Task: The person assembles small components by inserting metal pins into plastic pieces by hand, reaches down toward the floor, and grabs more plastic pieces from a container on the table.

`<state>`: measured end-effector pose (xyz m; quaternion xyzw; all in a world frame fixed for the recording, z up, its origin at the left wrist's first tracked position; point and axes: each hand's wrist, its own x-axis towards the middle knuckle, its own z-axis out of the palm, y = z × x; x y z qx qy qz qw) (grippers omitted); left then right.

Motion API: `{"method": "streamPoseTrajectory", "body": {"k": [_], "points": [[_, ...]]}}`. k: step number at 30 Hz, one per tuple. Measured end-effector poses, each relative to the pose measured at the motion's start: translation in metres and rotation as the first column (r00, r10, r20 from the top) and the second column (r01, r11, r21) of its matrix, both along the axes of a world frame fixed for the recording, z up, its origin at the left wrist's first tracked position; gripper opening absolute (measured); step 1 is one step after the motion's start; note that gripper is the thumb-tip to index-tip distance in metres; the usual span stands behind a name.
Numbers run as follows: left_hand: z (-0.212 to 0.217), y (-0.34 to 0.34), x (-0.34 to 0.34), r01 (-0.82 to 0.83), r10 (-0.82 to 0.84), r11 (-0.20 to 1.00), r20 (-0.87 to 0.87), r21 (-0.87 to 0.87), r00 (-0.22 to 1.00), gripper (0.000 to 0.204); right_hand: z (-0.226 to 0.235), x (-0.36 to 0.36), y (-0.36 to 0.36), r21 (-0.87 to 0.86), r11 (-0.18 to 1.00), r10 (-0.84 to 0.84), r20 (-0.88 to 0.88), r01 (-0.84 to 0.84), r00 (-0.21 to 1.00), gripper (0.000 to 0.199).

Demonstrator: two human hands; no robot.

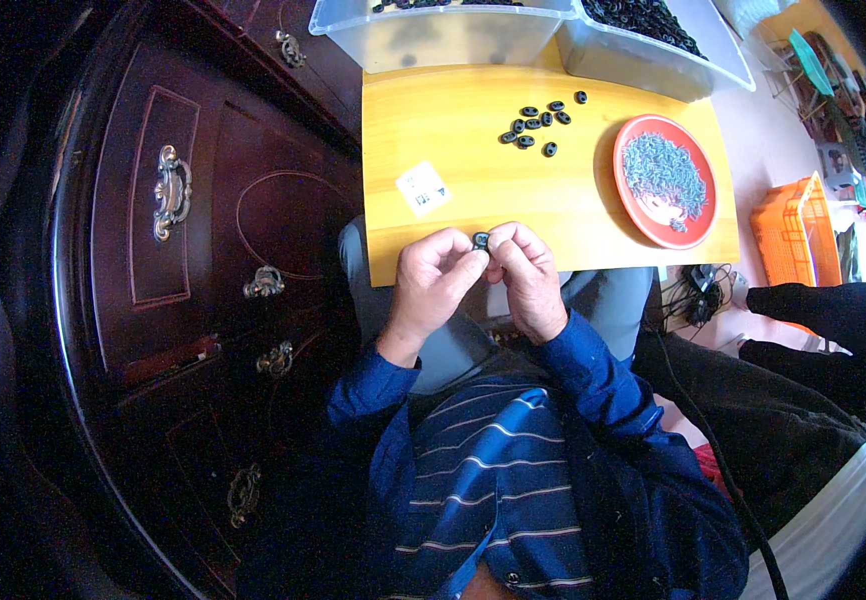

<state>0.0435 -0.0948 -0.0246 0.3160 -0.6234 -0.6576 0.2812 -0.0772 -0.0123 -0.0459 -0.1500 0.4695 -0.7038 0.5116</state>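
Over the near edge of the table, my left hand (435, 278) and my right hand (529, 280) meet at the fingertips. Between them they pinch a small black plastic piece (480, 240), rounded, with a lighter opening facing up. Thumbs and forefingers of both hands press on its sides and partly hide it. Farther off on the tabletop lie several loose black oval pieces (550, 149) with holes in them. To the right sits a red round plate (625, 207) heaped with tiny grey metal parts (665, 170), which look like small springs.
Two translucent plastic bins (443, 45) with black pieces inside stand at the table's (573, 225) far side. A white printed paper square (423, 189) lies at its left. Dark wooden cabinets (283, 215) line the left. An orange basket (788, 235) and black cables (698, 290) are on the right.
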Motion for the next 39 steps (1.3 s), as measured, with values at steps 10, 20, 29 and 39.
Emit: {"method": "streamPoseTrajectory", "body": {"k": [10, 20, 29, 39], "points": [[-0.008, 0.001, 0.000, -0.033, 0.033, 0.999, 0.026, -0.019, 0.999, 0.014, -0.001, 0.001, 0.001, -0.004, 1.000, -0.012, -0.007, 0.012, 1.000, 0.013], [-0.006, 0.001, -0.002, -0.045, 0.045, 0.999, 0.027, -0.014, 0.999, 0.017, -0.002, 0.000, 0.001, -0.002, 1.000, 0.013, 0.024, -0.013, 1.000, 0.011], [-0.003, -0.010, 0.005, 0.042, -0.042, 0.999, 0.040, -0.001, 0.998, 0.010, -0.001, -0.004, 0.002, -0.015, 0.999, 0.029, 0.023, -0.029, 0.999, 0.010], [0.025, -0.023, 0.004, 0.203, -0.065, 0.814, 0.262, -0.545, 0.963, 0.035, 0.008, -0.007, 0.003, 0.002, 0.993, 0.119, 0.105, -0.120, 0.987, 0.016]]}}
